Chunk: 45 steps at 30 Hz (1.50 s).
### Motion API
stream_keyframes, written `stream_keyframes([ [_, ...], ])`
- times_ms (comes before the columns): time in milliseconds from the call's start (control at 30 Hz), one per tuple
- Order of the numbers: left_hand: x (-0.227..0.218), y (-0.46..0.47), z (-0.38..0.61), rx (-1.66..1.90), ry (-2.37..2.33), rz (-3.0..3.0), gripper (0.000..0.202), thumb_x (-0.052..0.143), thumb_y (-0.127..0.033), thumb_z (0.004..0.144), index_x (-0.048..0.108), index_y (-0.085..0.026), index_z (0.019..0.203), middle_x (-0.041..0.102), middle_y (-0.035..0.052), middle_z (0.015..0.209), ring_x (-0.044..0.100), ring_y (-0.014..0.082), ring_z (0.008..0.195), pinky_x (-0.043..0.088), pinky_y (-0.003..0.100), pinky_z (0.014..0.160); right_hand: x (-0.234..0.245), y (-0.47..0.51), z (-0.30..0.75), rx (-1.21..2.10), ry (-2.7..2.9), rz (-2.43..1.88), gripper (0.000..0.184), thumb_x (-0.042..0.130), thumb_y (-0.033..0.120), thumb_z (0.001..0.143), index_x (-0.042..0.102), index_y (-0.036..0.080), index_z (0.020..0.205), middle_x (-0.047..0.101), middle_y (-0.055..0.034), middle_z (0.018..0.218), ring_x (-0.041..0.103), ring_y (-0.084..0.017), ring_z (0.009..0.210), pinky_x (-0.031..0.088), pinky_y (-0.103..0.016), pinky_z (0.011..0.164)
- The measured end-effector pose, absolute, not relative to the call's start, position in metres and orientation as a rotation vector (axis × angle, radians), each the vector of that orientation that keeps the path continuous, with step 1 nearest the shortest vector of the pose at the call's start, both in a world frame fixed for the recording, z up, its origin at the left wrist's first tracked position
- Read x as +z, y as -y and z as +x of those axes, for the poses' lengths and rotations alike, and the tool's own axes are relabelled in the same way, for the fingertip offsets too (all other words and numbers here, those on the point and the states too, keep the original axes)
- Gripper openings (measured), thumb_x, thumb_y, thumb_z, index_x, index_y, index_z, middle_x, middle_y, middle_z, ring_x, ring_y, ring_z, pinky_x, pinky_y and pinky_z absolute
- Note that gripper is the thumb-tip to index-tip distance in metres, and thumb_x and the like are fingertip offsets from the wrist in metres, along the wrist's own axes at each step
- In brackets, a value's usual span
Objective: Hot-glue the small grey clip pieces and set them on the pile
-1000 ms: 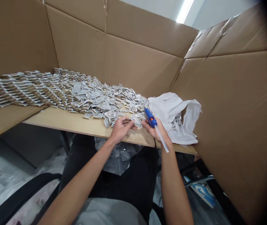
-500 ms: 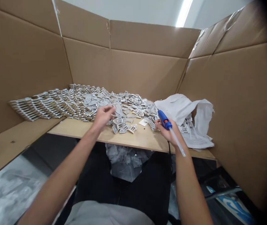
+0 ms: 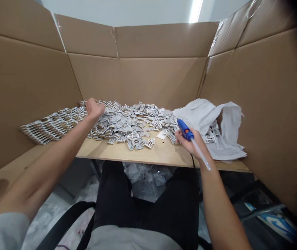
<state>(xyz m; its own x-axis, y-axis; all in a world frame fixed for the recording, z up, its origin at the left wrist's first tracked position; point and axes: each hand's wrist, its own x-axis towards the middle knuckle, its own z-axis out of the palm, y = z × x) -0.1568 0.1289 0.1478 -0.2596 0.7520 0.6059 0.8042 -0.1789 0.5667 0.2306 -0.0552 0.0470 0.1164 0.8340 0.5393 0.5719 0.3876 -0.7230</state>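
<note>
Head view: left hand (image 3: 94, 108), curled shut with contents hidden, rests on stacked cutouts (image 3: 49, 124) at ten o'clock on the table (image 3: 161, 155). Right hand (image 3: 190, 143), at three o'clock, grips a blue glue gun (image 3: 183, 128).

Cardboard panels (image 3: 148, 80) taped at seams, walling in three sides of light wooden tabletop (image 3: 161, 156). Pale wall (image 3: 138, 10) above, bright ceiling light strip (image 3: 195, 10). Crumpled clear plastic (image 3: 143, 178) on floor below. Black chair arm (image 3: 59, 222) lower left.

Cutout pile (image 3: 127, 119) between cardboard walls (image 3: 161, 80)
</note>
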Motion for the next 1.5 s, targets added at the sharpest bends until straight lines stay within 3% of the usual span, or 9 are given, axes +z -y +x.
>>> stream_keyframes([
  [100,0.133,-0.1,-0.134,-1.262,1.983,-2.045,0.019,0.059,-0.03,0.087,0.065,-0.012,0.09,0.07,0.0092,0.092,0.062,0.0229,0.092,0.045,0.034,0.089,0.046,0.055,0.228,0.289,1.62,-1.307,0.026,0.063,0.044,0.087,0.063,0.018,0.09,0.068,-0.004,0.079,0.061,-0.018,0.071,0.046,-0.029,0.069],
  [233,0.1,-0.051,-0.105,-0.789,1.989,-2.495,0.039,0.055,-0.052,0.088,0.065,-0.019,0.071,0.062,0.0035,0.061,0.061,0.0221,0.066,0.042,0.032,0.067,0.042,0.051,0.213,0.228,1.698,-1.395,0.02,0.064,0.038,0.085,0.062,0.019,0.091,0.067,-0.0036,0.081,0.058,-0.018,0.07,0.042,-0.028,0.066],
  [400,0.057,-0.031,-0.089,-0.928,1.797,-2.534,0.032,0.066,-0.052,0.08,0.067,-0.021,0.086,0.072,0.0066,0.08,0.065,0.0238,0.074,0.043,0.032,0.068,0.033,0.044,0.176,0.199,1.806,-1.455,0.011,0.063,0.025,0.082,0.058,0.02,0.09,0.067,-0.0041,0.084,0.059,-0.019,0.074,0.04,-0.028,0.068],
  [567,0.034,-0.04,-0.083,-1.226,1.751,-2.518,0.016,0.069,-0.034,0.076,0.066,-0.02,0.084,0.071,0.0061,0.078,0.064,0.0222,0.069,0.044,0.032,0.066,0.017,0.039,0.146,0.116,2.039,-1.391,0.015,0.064,0.02,0.081,0.057,0.022,0.093,0.065,-0.0066,0.094,0.056,-0.025,0.098,0.041,-0.029,0.079],
  [733,0.027,-0.042,-0.082,-1.43,1.754,-2.525,0.017,0.068,-0.03,0.076,0.068,-0.018,0.088,0.069,0.0052,0.074,0.063,0.0218,0.067,0.046,0.032,0.066,0.015,0.039,0.146,0.075,2.061,-1.503,0.015,0.063,0.018,0.079,0.056,0.022,0.091,0.062,-0.0054,0.086,0.053,-0.025,0.095,0.036,-0.029,0.075],
  [1067,0.023,-0.025,-0.074,-1.462,1.488,-2.368,0.012,0.057,-0.023,0.087,0.068,-0.019,0.091,0.067,0.0104,0.098,0.062,0.0273,0.095,0.047,0.041,0.093,0.018,0.034,0.189,-0.043,1.869,-1.786,0.021,0.065,0.013,0.077,0.062,0.02,0.096,0.062,-0.0088,0.085,0.055,-0.026,0.087,0.034,-0.029,0.072],
  [1200,0.027,-0.006,-0.067,-1.754,1.498,-2.332,0.012,0.058,-0.029,0.091,0.066,-0.021,0.093,0.063,0.0086,0.102,0.063,0.0222,0.086,0.051,0.035,0.084,0.016,0.031,0.193,-0.015,1.955,-1.636,0.025,0.057,0.008,0.078,0.061,0.018,0.101,0.062,-0.0089,0.091,0.054,-0.027,0.095,0.039,-0.03,0.079],
  [1367,0.011,0.027,-0.047,-2.282,1.64,-2.501,0.02,0.06,-0.043,0.092,0.056,-0.025,0.101,0.065,0.0037,0.092,0.064,0.0171,0.064,0.05,0.027,0.055,0.01,0.03,0.187,0.138,2.052,-1.47,0.024,0.058,0.012,0.08,0.057,0.021,0.103,0.059,-0.0081,0.102,0.052,-0.025,0.109,0.042,-0.03,0.089],
  [1500,-0.007,0.039,-0.035,-2.454,1.657,-2.54,0.022,0.055,-0.045,0.094,0.047,-0.026,0.102,0.064,0.0048,0.1,0.071,0.0189,0.07,0.056,0.028,0.055,0.005,0.027,0.176,0.122,2.002,-1.507,0.022,0.06,0.014,0.081,0.053,0.022,0.101,0.058,-0.0084,0.104,0.051,-0.025,0.109,0.042,-0.031,0.09],
])
